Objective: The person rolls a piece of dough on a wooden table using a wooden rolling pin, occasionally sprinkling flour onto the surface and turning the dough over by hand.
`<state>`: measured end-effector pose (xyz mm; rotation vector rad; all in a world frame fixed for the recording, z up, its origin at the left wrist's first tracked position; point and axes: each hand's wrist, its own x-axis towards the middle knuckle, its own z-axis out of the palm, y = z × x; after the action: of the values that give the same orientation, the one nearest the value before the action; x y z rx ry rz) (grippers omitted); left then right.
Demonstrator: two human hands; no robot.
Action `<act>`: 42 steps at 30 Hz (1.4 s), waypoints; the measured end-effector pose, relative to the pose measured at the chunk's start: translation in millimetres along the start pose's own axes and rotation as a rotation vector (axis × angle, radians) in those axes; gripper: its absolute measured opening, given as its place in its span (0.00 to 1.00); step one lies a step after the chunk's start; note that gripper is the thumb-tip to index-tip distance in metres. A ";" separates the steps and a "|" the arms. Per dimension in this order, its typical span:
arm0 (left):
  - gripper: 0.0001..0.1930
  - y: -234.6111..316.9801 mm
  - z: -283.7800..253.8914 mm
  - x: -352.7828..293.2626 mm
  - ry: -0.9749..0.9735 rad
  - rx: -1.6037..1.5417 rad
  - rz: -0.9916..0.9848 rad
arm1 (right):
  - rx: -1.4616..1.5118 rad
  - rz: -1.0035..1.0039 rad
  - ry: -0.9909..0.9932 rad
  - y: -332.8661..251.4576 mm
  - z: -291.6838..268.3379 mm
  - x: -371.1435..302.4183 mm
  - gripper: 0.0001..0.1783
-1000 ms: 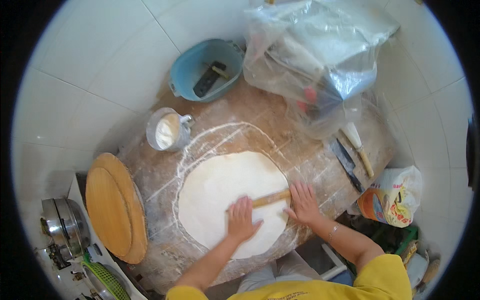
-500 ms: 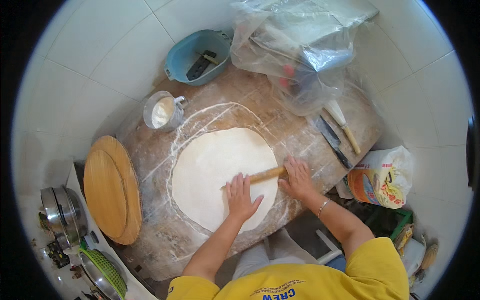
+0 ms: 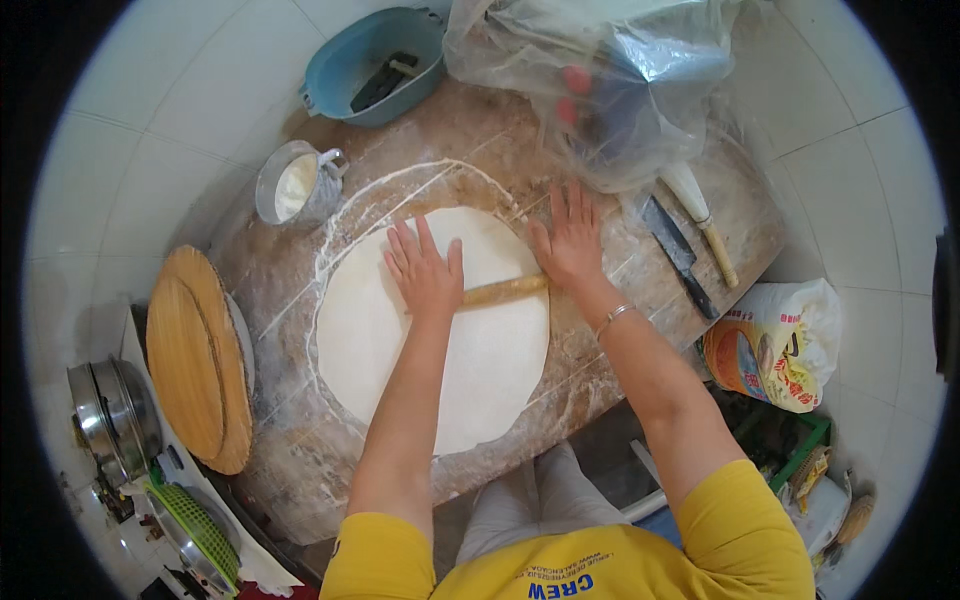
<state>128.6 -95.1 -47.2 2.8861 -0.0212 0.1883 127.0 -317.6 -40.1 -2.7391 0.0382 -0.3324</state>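
A large round sheet of pale dough (image 3: 375, 345) lies flat on the floury wooden table (image 3: 300, 440). Across its upper half rests a wooden rolling pin (image 3: 505, 290). My left hand (image 3: 425, 268) presses on the pin's left part with the palm, its fingers stretched out over the dough. At the pin's other end is my right hand (image 3: 570, 240), palm down and fingers spread forward past the dough's right edge. Both hands hide the pin's ends. A thin line of flour curves around the dough's far and left sides.
A clear jug of flour (image 3: 296, 188) stands far left, near a blue basin (image 3: 345, 60). Clear plastic sheeting (image 3: 630, 130) covers things at the back. A knife (image 3: 675, 250) and a wooden-handled tool (image 3: 705, 222) lie right. Round wooden boards (image 3: 190, 360) lean left; a printed sack (image 3: 775, 345) stands right.
Both hands have moved away from me over the dough, carrying the rolling pin from its lower middle to its upper half. The whole view has shifted slightly.
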 end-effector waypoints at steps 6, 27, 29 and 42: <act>0.44 16.2 -18.2 -106.5 -0.176 -0.021 0.098 | -0.004 -0.188 -0.263 11.3 -45.8 -90.8 0.42; 0.42 -122.9 -73.2 -155.3 0.001 0.104 -0.309 | 0.155 -0.382 -0.208 -147.7 22.8 -83.2 0.42; 0.42 -130.3 -73.1 -151.7 0.013 0.080 -0.369 | 0.153 -0.321 -0.183 -156.6 26.4 -84.8 0.42; 0.40 -64.1 -101.6 -314.5 -0.258 -0.206 -0.149 | 0.039 -0.715 -0.489 -93.8 -53.8 -178.3 0.12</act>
<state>-194.1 -8.4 -6.1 2.6722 0.1199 -0.2021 -60.7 -237.6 3.1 -2.6205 -1.0680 0.1656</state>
